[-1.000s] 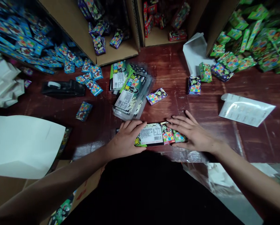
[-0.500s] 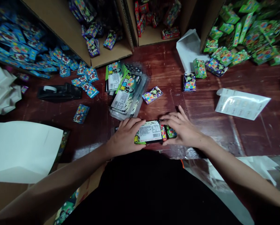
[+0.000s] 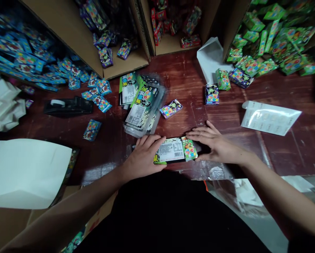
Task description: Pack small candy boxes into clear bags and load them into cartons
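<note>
A black and green packet with a white barcode label lies at the near edge of the dark red table. My left hand holds its left end, fingers curled over the top. A small green box sticks out of the packet's right end. My right hand lies against that end with its fingers stretched out, touching the green box. A purple box lies just behind, beside a stack of empty clear packets.
Cardboard cartons at the back hold blue boxes, purple boxes, red boxes and green boxes. A black tape dispenser sits left. A label sheet lies right, white paper at the near left.
The small boxes at the packet's right end have gone further in: two showed before, one green box now. My right hand curled on them, then flattened out again.
</note>
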`<action>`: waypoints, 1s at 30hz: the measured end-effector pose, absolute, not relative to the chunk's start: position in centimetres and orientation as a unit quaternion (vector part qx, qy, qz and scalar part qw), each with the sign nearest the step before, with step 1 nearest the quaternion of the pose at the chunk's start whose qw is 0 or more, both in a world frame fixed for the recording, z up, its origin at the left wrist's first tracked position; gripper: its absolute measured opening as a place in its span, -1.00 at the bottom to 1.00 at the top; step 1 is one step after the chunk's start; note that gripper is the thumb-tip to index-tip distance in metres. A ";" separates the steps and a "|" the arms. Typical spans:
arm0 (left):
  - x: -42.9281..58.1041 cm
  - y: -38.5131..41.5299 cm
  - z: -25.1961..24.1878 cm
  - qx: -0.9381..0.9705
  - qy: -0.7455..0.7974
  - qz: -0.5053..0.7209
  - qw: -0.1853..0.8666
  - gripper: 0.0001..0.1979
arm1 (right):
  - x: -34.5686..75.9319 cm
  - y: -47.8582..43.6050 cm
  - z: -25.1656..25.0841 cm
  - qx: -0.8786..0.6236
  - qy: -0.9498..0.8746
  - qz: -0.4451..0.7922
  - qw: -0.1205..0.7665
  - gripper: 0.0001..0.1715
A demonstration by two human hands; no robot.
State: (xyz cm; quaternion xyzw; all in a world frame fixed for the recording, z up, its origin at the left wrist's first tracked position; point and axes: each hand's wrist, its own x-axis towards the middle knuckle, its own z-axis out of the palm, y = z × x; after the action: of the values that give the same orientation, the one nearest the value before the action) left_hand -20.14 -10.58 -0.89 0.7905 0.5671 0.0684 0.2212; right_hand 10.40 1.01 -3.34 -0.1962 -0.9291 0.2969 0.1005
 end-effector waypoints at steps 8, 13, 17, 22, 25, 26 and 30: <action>-19.6 -9.8 -0.3 0.758 0.604 0.114 0.216 -0.09 | 10.3 2.3 -1.2 -0.230 -0.918 0.294 0.137 -0.14; -18.8 -9.8 -0.1 0.750 0.622 0.132 0.181 -0.11 | 9.8 1.8 -1.4 -0.242 -0.920 0.269 0.152 -0.21; -18.4 -9.7 -0.1 0.754 0.622 0.135 0.164 -0.13 | 9.9 2.2 -1.3 -0.226 -0.929 0.253 0.148 -0.36; -17.5 -8.7 -0.1 0.730 0.639 0.176 0.168 -0.17 | 9.8 2.8 -0.5 -0.221 -0.912 0.320 0.132 -0.12; -16.3 -7.7 0.1 0.669 0.684 0.232 0.175 -0.08 | 8.6 2.1 -0.8 -0.326 -0.822 0.408 0.227 0.06; -15.9 -7.3 0.2 0.650 0.692 0.250 0.189 -0.03 | 8.0 1.7 -1.2 -0.362 -0.777 0.440 0.268 -0.02; -15.3 -5.7 -0.1 0.604 0.662 0.318 0.310 -0.01 | 5.8 0.9 -2.8 -0.423 -0.663 0.508 0.351 -0.53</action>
State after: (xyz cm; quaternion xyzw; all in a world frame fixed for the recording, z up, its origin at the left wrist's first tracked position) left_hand -15.25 -5.72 -0.12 0.6045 0.6616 0.3178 0.3096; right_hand 5.77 0.93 -2.80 -0.4229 -0.6628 0.5083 0.3515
